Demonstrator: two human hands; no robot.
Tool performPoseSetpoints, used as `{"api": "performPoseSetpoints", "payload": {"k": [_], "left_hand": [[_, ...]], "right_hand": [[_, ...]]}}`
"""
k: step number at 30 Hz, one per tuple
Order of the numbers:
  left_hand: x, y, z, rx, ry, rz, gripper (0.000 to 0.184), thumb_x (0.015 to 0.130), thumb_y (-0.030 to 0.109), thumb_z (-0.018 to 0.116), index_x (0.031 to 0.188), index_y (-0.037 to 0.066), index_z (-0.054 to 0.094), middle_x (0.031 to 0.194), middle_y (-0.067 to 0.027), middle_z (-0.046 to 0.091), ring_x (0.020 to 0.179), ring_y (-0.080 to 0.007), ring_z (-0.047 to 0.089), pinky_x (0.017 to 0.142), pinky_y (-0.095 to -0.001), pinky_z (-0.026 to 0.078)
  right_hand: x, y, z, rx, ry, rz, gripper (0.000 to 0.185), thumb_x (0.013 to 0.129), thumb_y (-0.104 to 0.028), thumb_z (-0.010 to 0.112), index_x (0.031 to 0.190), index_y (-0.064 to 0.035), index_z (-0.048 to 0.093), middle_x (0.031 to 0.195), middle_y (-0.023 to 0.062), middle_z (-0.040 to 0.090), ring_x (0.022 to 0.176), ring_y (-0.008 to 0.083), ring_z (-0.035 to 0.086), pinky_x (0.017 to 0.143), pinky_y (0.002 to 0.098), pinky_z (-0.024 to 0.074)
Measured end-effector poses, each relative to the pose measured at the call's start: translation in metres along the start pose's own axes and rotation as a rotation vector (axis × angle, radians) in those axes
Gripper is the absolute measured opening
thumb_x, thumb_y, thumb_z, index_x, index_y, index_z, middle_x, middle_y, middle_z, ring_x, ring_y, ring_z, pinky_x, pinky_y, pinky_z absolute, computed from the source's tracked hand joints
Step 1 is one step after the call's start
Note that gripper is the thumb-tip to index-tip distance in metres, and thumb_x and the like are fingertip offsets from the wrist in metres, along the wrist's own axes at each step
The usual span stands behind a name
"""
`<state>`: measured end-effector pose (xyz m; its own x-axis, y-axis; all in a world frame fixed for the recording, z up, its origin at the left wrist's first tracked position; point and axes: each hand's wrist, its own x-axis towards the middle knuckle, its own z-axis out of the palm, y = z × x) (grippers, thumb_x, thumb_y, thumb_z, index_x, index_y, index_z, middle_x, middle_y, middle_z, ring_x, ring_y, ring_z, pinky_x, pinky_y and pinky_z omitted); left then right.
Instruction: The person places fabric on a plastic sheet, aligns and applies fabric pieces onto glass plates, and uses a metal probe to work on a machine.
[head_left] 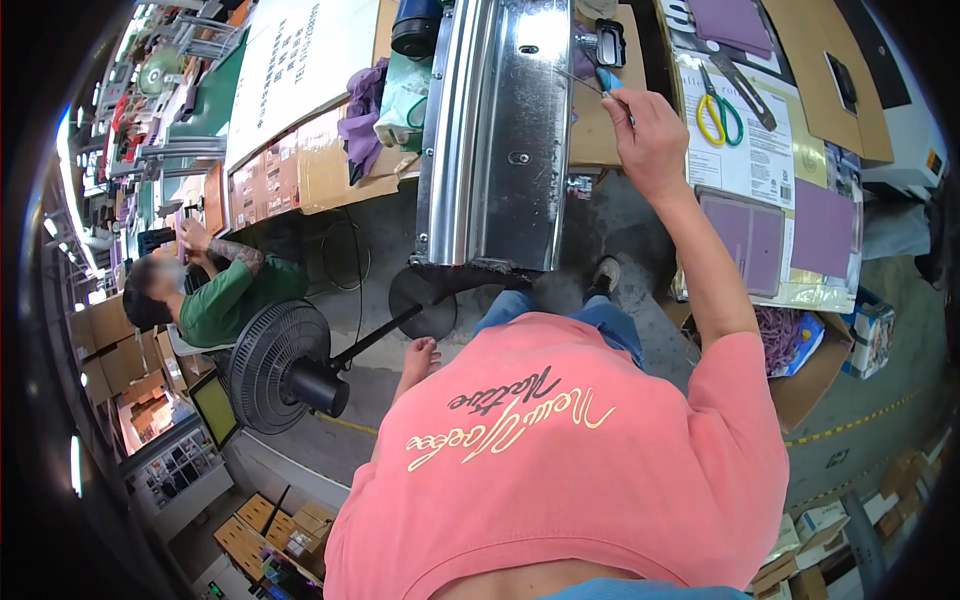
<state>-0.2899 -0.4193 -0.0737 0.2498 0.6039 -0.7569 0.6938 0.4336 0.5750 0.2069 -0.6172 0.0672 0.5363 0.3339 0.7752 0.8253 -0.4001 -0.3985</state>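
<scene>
My right hand (645, 140) is raised over the right edge of a long metal machine (497, 130), fingers pinched together. Whatever is between the fingertips is too small to name. Just beyond them lies a tool with a blue handle (607, 79); I cannot tell whether the hand touches it. A small dark-rimmed box (611, 44) is a little farther off. Low at my side, my left hand (421, 358) hangs with curled fingers, apart from the machine, and nothing shows in it.
Scissors (712, 120) with yellow and green handles lie on the right table by a utility knife (742, 88) and purple sheets (742, 240). Purple cloth (364, 115) sits left of the machine. A black fan (285, 367) stands at left, near a seated person in green (235, 300).
</scene>
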Motion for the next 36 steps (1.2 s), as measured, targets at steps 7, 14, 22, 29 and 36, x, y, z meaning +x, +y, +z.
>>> {"api": "performPoseSetpoints", "payload": {"k": [7,14,22,29,36], "left_hand": [[-0.012,0.02,0.006,-0.036,0.016,0.057,0.021,0.091,0.019,0.05,0.104,0.003,0.056,0.074,-0.0051,0.054,0.067,-0.0159,0.058,0.063,-0.0279,0.049],[-0.026,0.035,0.018,-0.079,0.017,0.112,0.022,0.092,0.019,0.049,0.105,0.003,0.057,0.071,-0.0047,0.052,0.066,-0.0159,0.058,0.065,-0.0282,0.049],[-0.037,0.057,0.027,-0.105,0.028,0.172,0.023,0.092,0.019,0.047,0.105,0.002,0.057,0.069,-0.0043,0.051,0.065,-0.0159,0.058,0.066,-0.0286,0.048],[-0.058,0.074,0.033,-0.096,0.01,0.262,0.024,0.093,0.02,0.046,0.106,0.002,0.057,0.066,-0.004,0.05,0.065,-0.0159,0.058,0.068,-0.0289,0.048],[-0.065,0.098,0.048,-0.091,-0.005,0.321,0.025,0.094,0.02,0.045,0.107,0.002,0.057,0.064,-0.0036,0.049,0.064,-0.0159,0.058,0.069,-0.0292,0.048]], "right_hand": [[-0.013,-0.006,0.012,0.078,0.106,0.118,0.01,0.081,-0.012,0.065,0.087,-0.0066,0.06,0.072,0.0026,0.057,0.057,0.0179,0.05,0.054,0.0271,0.0412],[0.02,-0.003,-0.026,0.311,0.125,0.383,0.011,0.082,-0.013,0.065,0.09,-0.0064,0.061,0.073,0.0027,0.057,0.058,0.0179,0.051,0.054,0.0276,0.0417],[-0.005,-0.017,-0.048,0.254,-0.323,0.083,0.012,0.082,-0.014,0.066,0.091,-0.0081,0.061,0.07,0.0006,0.054,0.055,0.0144,0.047,0.051,0.0262,0.0393],[-0.011,-0.025,-0.049,0.176,-0.391,0.104,0.016,0.082,-0.02,0.065,0.091,-0.007,0.061,0.068,0.0017,0.055,0.053,0.0156,0.047,0.05,0.0268,0.0388],[-0.006,-0.021,-0.053,0.518,-0.17,0.694,0.016,0.083,-0.018,0.059,0.09,-0.0037,0.06,0.075,0.0093,0.06,0.058,0.0234,0.054,0.054,0.0329,0.0435]]}}
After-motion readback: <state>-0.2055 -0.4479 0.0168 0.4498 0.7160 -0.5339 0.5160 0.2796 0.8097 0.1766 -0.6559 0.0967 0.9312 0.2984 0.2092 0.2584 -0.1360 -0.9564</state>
